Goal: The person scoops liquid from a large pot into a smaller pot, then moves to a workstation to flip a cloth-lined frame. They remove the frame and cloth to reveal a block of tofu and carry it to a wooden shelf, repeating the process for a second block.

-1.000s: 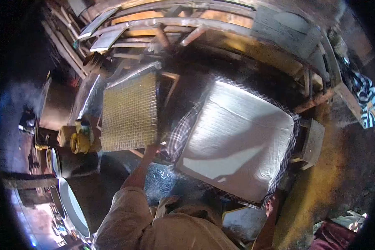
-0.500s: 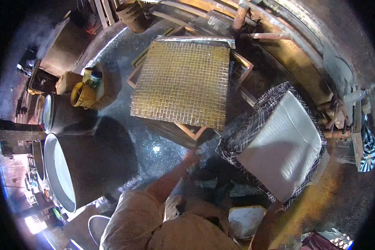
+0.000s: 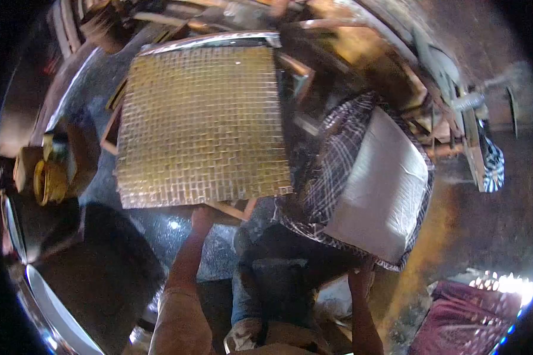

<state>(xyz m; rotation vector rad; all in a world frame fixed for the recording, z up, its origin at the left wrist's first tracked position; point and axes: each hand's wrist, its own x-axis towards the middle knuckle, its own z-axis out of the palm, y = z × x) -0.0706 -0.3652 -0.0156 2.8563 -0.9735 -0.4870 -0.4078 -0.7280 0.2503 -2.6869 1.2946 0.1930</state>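
Hands are well apart, one on each piece. The left hand [image 3: 200,215] reaches up to the near edge of the mesh [image 3: 201,124]. It touches the edge or sits just under it, but blur hides the fingers, so the grip cannot be told. The mesh lies at 12 o'clock from that hand, roughly square, its near edge running 9 to 3 with a slight tilt, resting on a wood frame [image 3: 238,209]. The left hand is much the nearer one to it.

The right hand [image 3: 360,274] is at the near corner of the white slab [image 3: 379,195], against the checked cloth [image 3: 331,160] around it. Whether it is clamped also cannot be told. The slab's long axis runs 1 to 7 o'clock, at 3 o'clock of the mesh and just beside it.

A dark vat [image 3: 83,278] stands at 8 o'clock and a yellow cup [image 3: 43,181] at 9.
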